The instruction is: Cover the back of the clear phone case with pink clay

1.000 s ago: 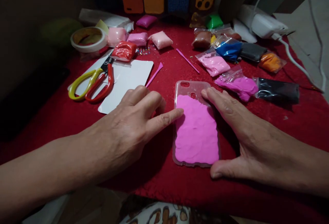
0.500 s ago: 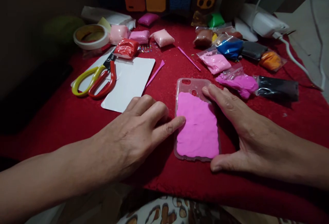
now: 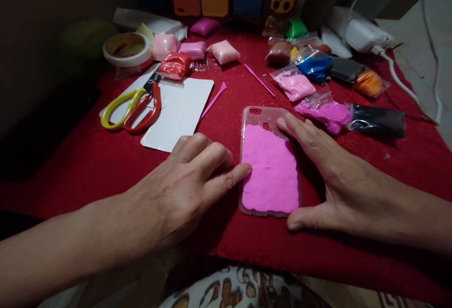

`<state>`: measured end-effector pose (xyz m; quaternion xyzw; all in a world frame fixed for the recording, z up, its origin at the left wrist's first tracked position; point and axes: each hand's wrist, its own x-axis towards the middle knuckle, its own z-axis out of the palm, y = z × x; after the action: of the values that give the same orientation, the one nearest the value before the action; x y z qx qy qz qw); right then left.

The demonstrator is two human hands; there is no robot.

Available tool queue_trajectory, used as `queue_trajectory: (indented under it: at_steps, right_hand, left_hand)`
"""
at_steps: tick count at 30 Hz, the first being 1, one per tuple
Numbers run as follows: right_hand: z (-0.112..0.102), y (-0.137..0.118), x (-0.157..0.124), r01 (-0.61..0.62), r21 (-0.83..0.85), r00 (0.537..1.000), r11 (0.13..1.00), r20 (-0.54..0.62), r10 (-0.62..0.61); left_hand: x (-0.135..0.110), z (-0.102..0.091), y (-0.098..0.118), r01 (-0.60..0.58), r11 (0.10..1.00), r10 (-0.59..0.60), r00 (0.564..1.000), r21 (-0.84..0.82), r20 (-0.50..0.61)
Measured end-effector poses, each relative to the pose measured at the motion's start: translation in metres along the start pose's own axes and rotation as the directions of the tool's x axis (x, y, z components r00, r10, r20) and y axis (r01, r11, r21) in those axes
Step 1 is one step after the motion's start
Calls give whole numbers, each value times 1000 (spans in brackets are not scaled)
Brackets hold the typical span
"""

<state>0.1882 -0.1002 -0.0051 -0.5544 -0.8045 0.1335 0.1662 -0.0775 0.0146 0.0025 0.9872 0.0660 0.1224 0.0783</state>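
Note:
A clear phone case (image 3: 261, 116) lies on the red cloth, its lower part filled with flattened pink clay (image 3: 270, 169). My left hand (image 3: 187, 181) rests on the cloth to the left, index finger pointing out and touching the clay's left edge, the other fingers loosely curled. My right hand (image 3: 328, 176) brackets the case: fingers lie flat along its right side up to the top corner, and the thumb sits at the bottom edge. Neither hand grips anything.
Yellow-and-red scissors (image 3: 132, 105) lie on white cards (image 3: 176, 110) at the left, with a tape roll (image 3: 126, 49) behind. Several bags of coloured clay (image 3: 310, 82) sit at the back and right. Pink sticks (image 3: 259, 81) lie mid-table. A white cable (image 3: 406, 86) runs along the right.
My left index fingertip has slid down along the clay's left edge toward me. The right hand has stayed around the case. The view has shifted slightly.

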Motion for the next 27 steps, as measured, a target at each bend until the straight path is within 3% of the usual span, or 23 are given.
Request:
queue_trajectory:
  at_steps: [8, 14, 21, 27]
  right_hand:
    - [-1, -1, 2, -3, 18, 1000, 1000, -10, 3]
    - [-6, -6, 7, -55, 77, 998, 996, 36, 52]
    - [0, -1, 0, 16, -21, 1000, 1000, -18, -17]
    - [0, -2, 2, -5, -36, 1000, 999, -15, 4]
  left_hand:
    - [-4, 6, 10, -8, 1000, 6, 996, -22, -94]
    - [-5, 2, 10, 20, 999, -22, 998, -30, -53]
    - [2, 5, 1, 54, 992, -48, 998, 116, -51]
    - [-1, 7, 0, 33, 998, -29, 997, 59, -65]
